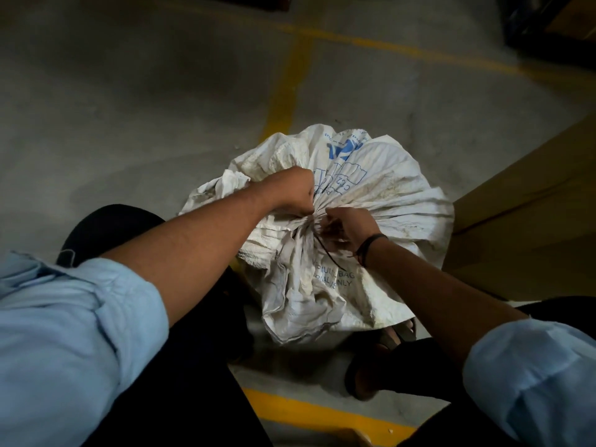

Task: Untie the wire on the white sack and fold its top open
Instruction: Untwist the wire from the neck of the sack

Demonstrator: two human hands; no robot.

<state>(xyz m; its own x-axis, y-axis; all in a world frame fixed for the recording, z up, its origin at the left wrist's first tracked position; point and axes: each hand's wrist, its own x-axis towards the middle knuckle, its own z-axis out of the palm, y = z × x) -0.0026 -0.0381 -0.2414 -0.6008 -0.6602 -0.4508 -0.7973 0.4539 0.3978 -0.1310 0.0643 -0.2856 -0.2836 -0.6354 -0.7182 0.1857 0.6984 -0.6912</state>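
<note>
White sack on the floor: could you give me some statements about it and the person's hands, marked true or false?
1. The white sack has its top gathered into a bunched neck. True.
2. The left hand grips the bunched neck. True.
3. The right hand hangs idle, away from the sack. False: its fingers are curled at the dark wire on the neck.
4. The sack stands on a table. False: it stands on the concrete floor, which has yellow painted lines.
5. The sack's printing is red. False: it is blue.
</note>
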